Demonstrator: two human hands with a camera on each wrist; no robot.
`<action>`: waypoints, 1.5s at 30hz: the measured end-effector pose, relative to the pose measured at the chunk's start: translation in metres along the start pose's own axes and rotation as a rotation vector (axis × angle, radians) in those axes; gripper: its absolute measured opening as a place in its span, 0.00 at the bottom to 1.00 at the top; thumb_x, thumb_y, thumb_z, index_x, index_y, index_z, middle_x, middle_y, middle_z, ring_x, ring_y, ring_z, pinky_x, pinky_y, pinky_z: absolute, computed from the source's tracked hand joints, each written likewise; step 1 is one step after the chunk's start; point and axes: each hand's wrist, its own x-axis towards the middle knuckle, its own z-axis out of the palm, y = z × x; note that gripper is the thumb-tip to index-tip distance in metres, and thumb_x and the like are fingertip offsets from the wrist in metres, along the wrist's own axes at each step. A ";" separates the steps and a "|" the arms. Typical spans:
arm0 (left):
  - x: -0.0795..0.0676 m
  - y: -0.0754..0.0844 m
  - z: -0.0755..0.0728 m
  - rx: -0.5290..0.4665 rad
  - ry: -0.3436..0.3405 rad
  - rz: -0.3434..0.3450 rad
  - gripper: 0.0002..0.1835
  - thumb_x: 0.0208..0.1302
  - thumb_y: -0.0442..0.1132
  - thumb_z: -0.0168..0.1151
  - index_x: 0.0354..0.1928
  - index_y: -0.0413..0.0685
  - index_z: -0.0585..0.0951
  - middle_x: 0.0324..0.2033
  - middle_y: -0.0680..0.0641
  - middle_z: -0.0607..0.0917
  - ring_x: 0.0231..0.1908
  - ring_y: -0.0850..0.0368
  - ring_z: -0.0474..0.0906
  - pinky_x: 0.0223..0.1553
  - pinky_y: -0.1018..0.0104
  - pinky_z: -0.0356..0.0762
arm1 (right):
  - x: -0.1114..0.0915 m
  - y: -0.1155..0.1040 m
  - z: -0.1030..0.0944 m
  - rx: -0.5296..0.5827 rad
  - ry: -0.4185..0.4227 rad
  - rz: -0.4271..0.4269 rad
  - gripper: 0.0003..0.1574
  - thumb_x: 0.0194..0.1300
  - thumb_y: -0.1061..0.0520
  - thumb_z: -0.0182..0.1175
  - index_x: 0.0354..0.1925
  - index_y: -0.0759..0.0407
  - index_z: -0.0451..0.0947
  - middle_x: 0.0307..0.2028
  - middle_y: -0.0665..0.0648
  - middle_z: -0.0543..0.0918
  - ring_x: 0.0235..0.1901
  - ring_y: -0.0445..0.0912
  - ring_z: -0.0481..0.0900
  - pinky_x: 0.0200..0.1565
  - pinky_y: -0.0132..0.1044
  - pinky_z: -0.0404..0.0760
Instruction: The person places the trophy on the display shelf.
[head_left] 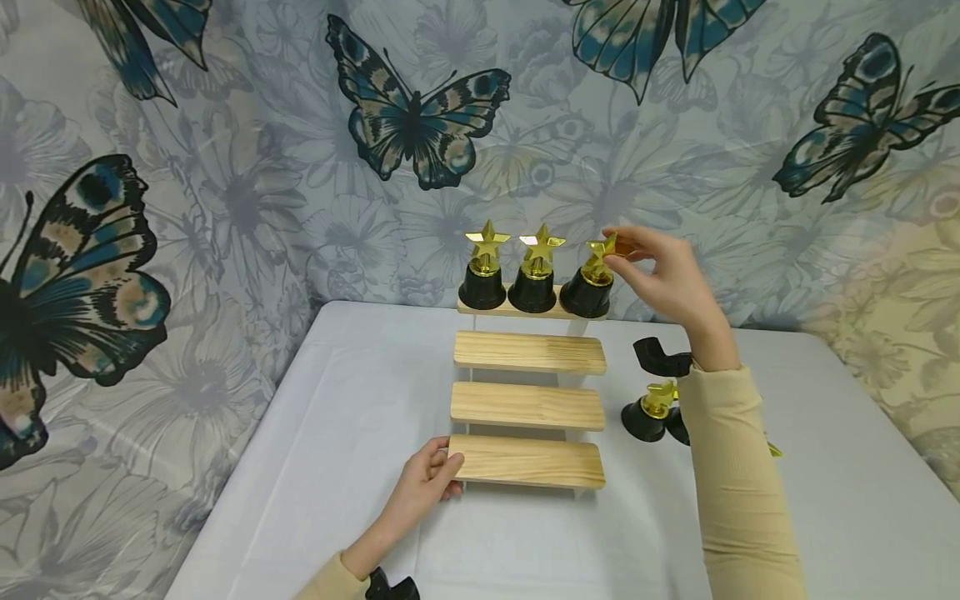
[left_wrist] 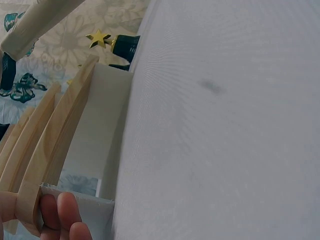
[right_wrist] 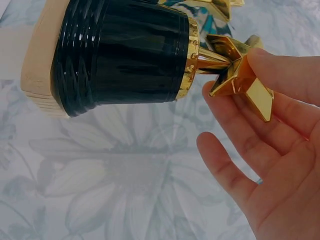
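Note:
A wooden four-step display stand (head_left: 528, 461) stands on the table, its steps rising toward the back. At the left end of the lowest step, my left hand (head_left: 423, 483) grips the board, thumb on top and fingers underneath. My right hand (head_left: 663, 271) pinches the gold star of a small trophy (head_left: 587, 293) with a black base, at the right end of the top step. In the right wrist view that trophy (right_wrist: 135, 52) is slightly tilted, its base right at the wooden step (right_wrist: 40, 75). Two matching trophies, a left one (head_left: 482, 287) and a middle one (head_left: 532, 290), stand upright beside it.
Right of the stand, more star trophies (head_left: 643, 421) sit on the white-covered table (head_left: 360, 383), partly hidden by the right sleeve (head_left: 738, 483). Behind the table hangs a fabric backdrop (head_left: 300, 208) with butterflies. The three lower steps, including the second one (head_left: 528, 352), are bare wood.

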 end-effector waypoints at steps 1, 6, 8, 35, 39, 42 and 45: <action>0.000 0.000 0.000 0.000 0.000 -0.001 0.21 0.70 0.35 0.50 0.56 0.23 0.65 0.29 0.44 0.80 0.25 0.48 0.78 0.25 0.66 0.77 | 0.001 0.000 0.000 0.004 -0.004 0.004 0.21 0.63 0.63 0.60 0.55 0.61 0.75 0.44 0.59 0.81 0.41 0.48 0.75 0.46 0.46 0.75; 0.000 0.000 0.000 0.000 0.000 -0.007 0.21 0.70 0.35 0.50 0.56 0.23 0.65 0.29 0.45 0.80 0.25 0.48 0.78 0.25 0.66 0.77 | 0.003 0.002 0.002 0.009 -0.022 0.030 0.21 0.63 0.62 0.59 0.56 0.61 0.74 0.43 0.60 0.80 0.41 0.51 0.75 0.47 0.47 0.74; 0.000 -0.001 0.000 -0.004 0.000 -0.007 0.21 0.70 0.36 0.50 0.56 0.23 0.65 0.29 0.45 0.80 0.25 0.49 0.78 0.25 0.66 0.76 | 0.003 0.003 0.003 0.009 -0.028 0.036 0.21 0.64 0.61 0.59 0.56 0.61 0.74 0.42 0.60 0.80 0.41 0.52 0.75 0.47 0.47 0.74; 0.001 -0.002 0.000 -0.023 0.005 -0.003 0.20 0.70 0.35 0.50 0.56 0.24 0.66 0.28 0.45 0.80 0.24 0.50 0.78 0.24 0.70 0.75 | 0.010 0.012 0.012 0.008 -0.042 0.088 0.22 0.66 0.58 0.57 0.58 0.62 0.72 0.45 0.60 0.80 0.45 0.48 0.75 0.44 0.31 0.71; 0.001 -0.003 -0.001 -0.026 0.005 -0.003 0.20 0.70 0.35 0.50 0.56 0.24 0.66 0.28 0.45 0.80 0.24 0.49 0.78 0.24 0.70 0.75 | 0.009 0.012 0.013 0.016 -0.039 0.098 0.23 0.67 0.57 0.56 0.58 0.61 0.72 0.46 0.60 0.79 0.45 0.49 0.74 0.44 0.30 0.71; 0.001 -0.002 0.000 -0.027 0.005 -0.003 0.20 0.70 0.35 0.50 0.56 0.24 0.66 0.28 0.44 0.80 0.24 0.49 0.78 0.24 0.69 0.75 | 0.009 0.013 0.014 0.022 -0.038 0.094 0.23 0.67 0.58 0.56 0.59 0.61 0.71 0.46 0.60 0.79 0.45 0.51 0.74 0.44 0.30 0.71; 0.001 -0.002 0.000 -0.025 0.006 -0.003 0.19 0.70 0.34 0.50 0.55 0.24 0.66 0.28 0.44 0.80 0.23 0.51 0.78 0.23 0.70 0.75 | 0.008 0.013 0.014 0.033 -0.046 0.082 0.24 0.66 0.59 0.56 0.60 0.60 0.70 0.47 0.61 0.78 0.46 0.52 0.74 0.45 0.35 0.72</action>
